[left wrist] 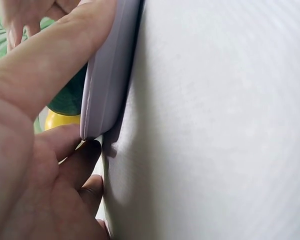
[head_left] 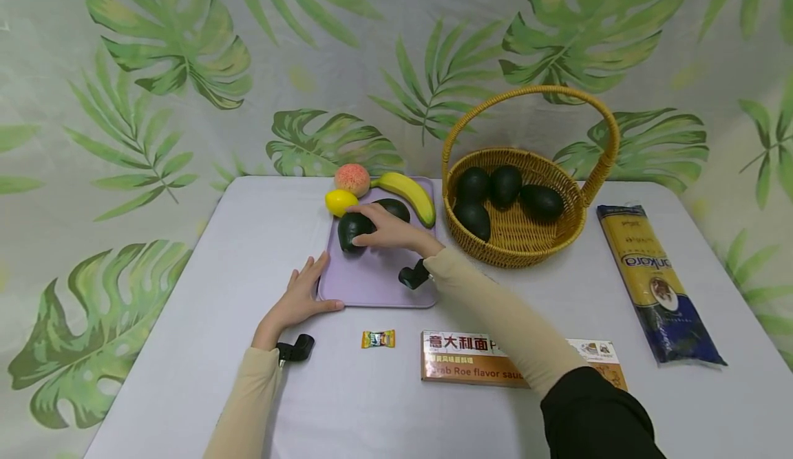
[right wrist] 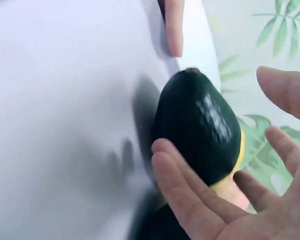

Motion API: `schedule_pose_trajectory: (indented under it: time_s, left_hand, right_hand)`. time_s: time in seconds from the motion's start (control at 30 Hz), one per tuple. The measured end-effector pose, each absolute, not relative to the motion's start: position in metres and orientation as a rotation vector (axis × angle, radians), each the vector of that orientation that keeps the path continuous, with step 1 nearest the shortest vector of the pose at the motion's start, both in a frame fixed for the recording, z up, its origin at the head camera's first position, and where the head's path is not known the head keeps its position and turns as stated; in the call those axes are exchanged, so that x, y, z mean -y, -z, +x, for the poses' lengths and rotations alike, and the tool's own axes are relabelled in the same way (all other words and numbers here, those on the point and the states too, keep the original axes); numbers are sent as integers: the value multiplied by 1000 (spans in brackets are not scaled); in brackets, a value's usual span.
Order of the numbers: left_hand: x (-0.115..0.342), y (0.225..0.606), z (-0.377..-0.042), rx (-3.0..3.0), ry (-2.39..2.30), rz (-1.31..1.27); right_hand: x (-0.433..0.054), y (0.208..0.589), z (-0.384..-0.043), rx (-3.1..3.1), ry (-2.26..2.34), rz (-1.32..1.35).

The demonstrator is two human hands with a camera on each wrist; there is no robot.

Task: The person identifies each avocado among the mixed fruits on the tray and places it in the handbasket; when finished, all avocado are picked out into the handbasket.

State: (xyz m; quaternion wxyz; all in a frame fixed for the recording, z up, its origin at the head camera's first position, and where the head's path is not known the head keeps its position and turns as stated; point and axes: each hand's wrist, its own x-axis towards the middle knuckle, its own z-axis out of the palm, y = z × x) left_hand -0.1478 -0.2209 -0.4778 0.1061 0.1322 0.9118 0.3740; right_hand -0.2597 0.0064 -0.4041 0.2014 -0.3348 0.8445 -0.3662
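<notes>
In the head view a dark green avocado (head_left: 354, 232) rests on the left part of a lilac tray (head_left: 381, 287). My right hand (head_left: 387, 228) is over it. The right wrist view shows its fingers (right wrist: 177, 185) spread along the avocado (right wrist: 200, 125), with the thumb held apart from it. A second avocado (head_left: 395, 208), partly hidden by that hand, lies behind. My left hand (head_left: 300, 297) is at the tray's front left corner. In the left wrist view its thumb lies along one tray wall and its fingertips touch the tray's edge (left wrist: 102, 100).
A peach (head_left: 352, 179), a lemon (head_left: 341, 202) and a banana (head_left: 409, 194) lie towards the tray's back. Right of it stands a wicker basket (head_left: 517, 256) holding several avocados. A wrapped candy (head_left: 378, 338), a pasta box (head_left: 464, 359) and a pasta packet (head_left: 657, 280) lie on the white table.
</notes>
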Motion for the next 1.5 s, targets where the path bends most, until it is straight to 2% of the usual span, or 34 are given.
schedule_pose_trajectory:
  time_s: [0.27,0.5,0.73,1.03,1.27,1.5]
  left_hand:
    - [219,476,-148,-2685,-1094,379]
    - [220,476,-148,-2686,-1091,366]
    - [220,476,-147,-2682,-1095,374]
    - [220,474,-147,-2688,-1095,387]
    - [220,473,-146,-2683,-1109,392]
    - [220,473,-146,-2686,-1096,380]
  right_hand:
    - [13,409,-259,-2438,948,-738]
    - [13,413,-258,-2506,959,-760]
    - [-6,412,-255,-2408,1173,-833]
    - [-56,390,-247,-2123,1442,-909]
    - [-115,370,-242,-2112,1473,-898]
    - [-186,359,-239,-2224,1481,-756]
